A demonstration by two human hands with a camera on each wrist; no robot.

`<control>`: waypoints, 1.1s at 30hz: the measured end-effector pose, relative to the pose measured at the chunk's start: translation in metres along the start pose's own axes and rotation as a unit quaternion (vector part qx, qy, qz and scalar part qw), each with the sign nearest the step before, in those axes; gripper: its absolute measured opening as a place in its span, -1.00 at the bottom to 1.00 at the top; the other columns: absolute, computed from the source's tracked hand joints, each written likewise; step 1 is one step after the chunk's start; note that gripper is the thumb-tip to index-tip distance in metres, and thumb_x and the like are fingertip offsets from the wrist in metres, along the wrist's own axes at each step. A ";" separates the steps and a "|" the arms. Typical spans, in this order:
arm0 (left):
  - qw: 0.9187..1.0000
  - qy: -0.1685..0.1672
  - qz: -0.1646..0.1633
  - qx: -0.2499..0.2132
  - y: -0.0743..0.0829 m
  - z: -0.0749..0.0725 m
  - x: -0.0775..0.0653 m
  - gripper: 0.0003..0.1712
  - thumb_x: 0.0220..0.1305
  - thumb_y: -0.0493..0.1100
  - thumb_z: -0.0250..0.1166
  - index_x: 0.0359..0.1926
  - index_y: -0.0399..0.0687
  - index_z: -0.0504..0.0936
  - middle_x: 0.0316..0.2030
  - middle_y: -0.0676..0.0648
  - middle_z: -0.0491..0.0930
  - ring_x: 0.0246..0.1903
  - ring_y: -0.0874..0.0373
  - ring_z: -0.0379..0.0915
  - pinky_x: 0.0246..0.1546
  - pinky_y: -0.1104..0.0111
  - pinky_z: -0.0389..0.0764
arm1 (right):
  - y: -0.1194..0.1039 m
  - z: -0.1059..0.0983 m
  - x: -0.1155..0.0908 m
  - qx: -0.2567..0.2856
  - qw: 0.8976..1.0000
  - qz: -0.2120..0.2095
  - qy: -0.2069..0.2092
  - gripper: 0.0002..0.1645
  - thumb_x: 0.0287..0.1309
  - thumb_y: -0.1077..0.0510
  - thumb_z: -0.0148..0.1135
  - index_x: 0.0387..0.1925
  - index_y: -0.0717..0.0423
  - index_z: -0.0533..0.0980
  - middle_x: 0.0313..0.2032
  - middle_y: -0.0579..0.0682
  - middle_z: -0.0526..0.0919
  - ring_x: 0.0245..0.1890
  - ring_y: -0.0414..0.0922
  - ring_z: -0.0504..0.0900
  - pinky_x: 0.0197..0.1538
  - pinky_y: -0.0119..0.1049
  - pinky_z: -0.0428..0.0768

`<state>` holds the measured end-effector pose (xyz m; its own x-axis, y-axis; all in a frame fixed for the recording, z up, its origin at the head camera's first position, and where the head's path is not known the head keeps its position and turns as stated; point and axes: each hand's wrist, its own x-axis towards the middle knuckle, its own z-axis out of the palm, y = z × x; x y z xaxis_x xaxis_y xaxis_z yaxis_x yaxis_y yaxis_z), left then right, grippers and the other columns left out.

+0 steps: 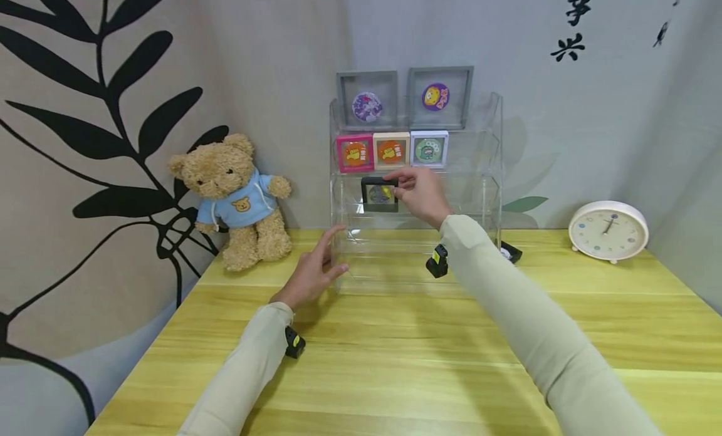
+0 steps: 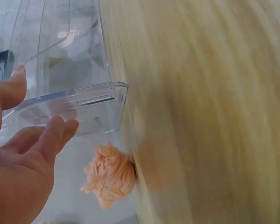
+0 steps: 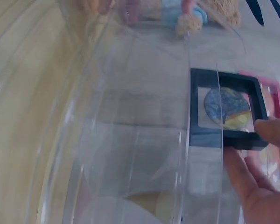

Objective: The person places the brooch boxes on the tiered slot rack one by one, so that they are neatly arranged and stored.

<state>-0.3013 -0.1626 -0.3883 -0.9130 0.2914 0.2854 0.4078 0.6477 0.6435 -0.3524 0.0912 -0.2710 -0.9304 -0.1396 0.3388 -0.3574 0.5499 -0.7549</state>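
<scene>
A clear stepped display rack [image 1: 366,279] stands on the table. My right hand [image 1: 423,195] pinches the right edge of a small black frame [image 1: 380,199] at one of the rack's middle tiers. In the right wrist view, that black frame [image 3: 259,102] holds a round blue and yellow badge [image 3: 227,108], and its lower part sits behind a clear front lip. My left hand [image 1: 310,270] is at the rack's left side, fingers extended. In the left wrist view, the left hand's fingers [image 2: 51,140] lie along the outside of the clear side panel [image 2: 84,95], thumb on its other side.
Two grey frames [image 1: 366,79] [image 1: 470,79] with round badges stand on the top tier. Below them are pink [image 1: 339,154], cream [image 1: 392,135] and white [image 1: 430,134] frames. A teddy bear [image 1: 239,201] sits left; a white clock [image 1: 609,230] and a black object [image 1: 512,251] are right.
</scene>
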 end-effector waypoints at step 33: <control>1.000 -0.002 0.004 -0.004 0.002 0.000 0.000 -0.07 0.33 -0.18 0.36 0.50 0.53 0.07 -0.58 0.05 0.19 -0.57 0.18 0.11 -0.49 0.36 0.33 | 0.101 -0.129 -0.091 -0.140 0.983 -0.050 0.112 -0.67 0.44 0.05 0.13 -0.06 0.22 0.65 -0.12 0.27 0.72 -0.24 -0.32 0.64 -0.19 -0.48 0.57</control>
<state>-0.3005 -0.1612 -0.3874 -0.9095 0.2999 0.2877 0.4155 0.6395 0.6469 -0.2928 0.2652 -0.3056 -0.8398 -0.0367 0.5416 -0.3803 0.7518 -0.5387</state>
